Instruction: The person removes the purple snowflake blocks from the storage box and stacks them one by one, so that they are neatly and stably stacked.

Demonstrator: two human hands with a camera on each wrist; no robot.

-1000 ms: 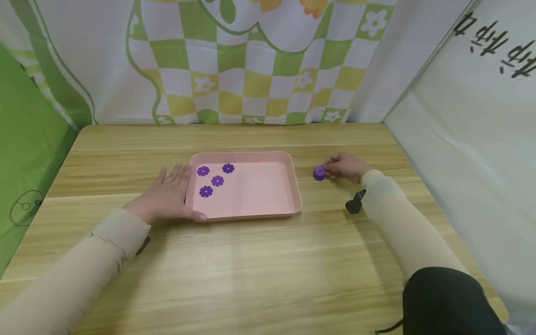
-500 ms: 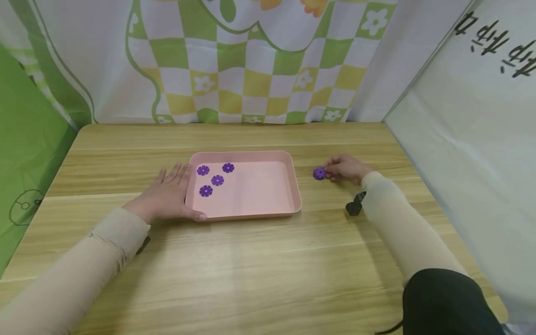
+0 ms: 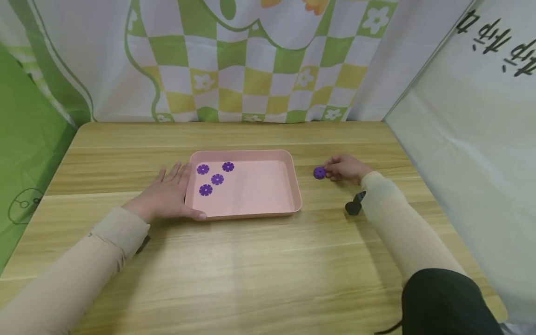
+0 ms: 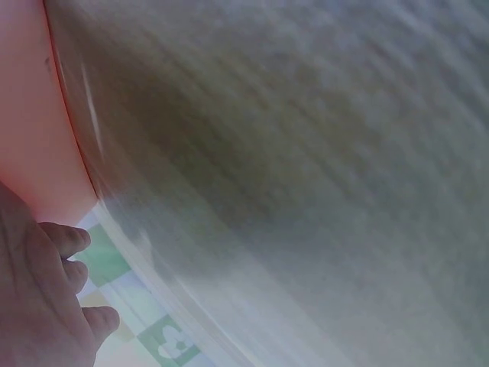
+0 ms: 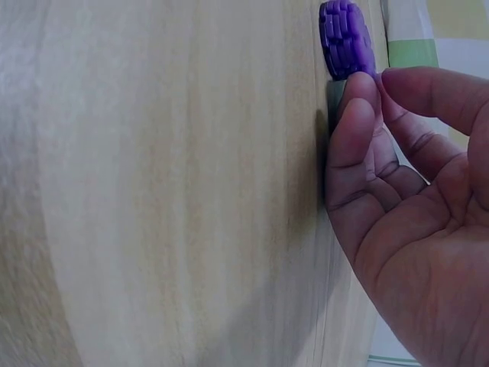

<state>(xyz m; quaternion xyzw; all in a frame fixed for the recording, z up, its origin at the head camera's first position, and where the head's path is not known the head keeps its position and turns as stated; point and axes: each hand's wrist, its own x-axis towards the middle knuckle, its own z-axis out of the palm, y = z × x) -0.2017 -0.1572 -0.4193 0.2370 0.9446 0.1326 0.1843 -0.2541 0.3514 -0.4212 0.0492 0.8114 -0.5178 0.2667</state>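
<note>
Right hand (image 3: 345,167) grip: thumb and forefinger tips nearly together, pinching the edge of a purple disc stack (image 3: 319,173); other fingers curled in beside it; stack is several notched discs deep per right wrist view; it sits on the bench (image 3: 251,270), right of the pink tray (image 3: 255,190) and apart from it.

Left hand (image 3: 167,196) grip: fingers straight and spread, laid against the tray's left side, thumb touching the front-left corner; no grasp, just contact.

Tray has four loose purple discs (image 3: 217,179), lying flat in the left half, apart from each other; bench is wood-grained; checked curtain (image 3: 259,83) along the far edge; white panel (image 3: 473,153) with black writing on the right; green panel (image 3: 33,130) on the left.
</note>
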